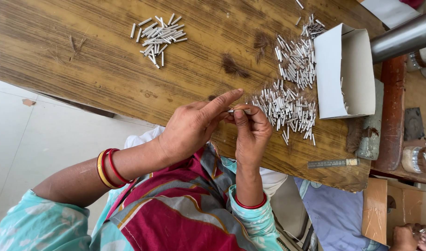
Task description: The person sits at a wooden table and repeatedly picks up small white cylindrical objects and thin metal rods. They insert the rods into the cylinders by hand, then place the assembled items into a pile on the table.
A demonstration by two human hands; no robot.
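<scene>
Metal tube (238, 111) sits pinched between both hands, left hand (194, 125) and right hand (251, 132) closed on it, just beside the tube pile (287, 109) on the surface (106, 69).

My table (106, 69) is brown wood with dark streaks. The little tubes (287, 107) on it are shiny silver, and the box (347, 69) is white. My bangles (108, 168) are red and gold. My sleeve (41, 223) is light blue-green. My cloth (175, 209) is dark red with stripes.
</scene>
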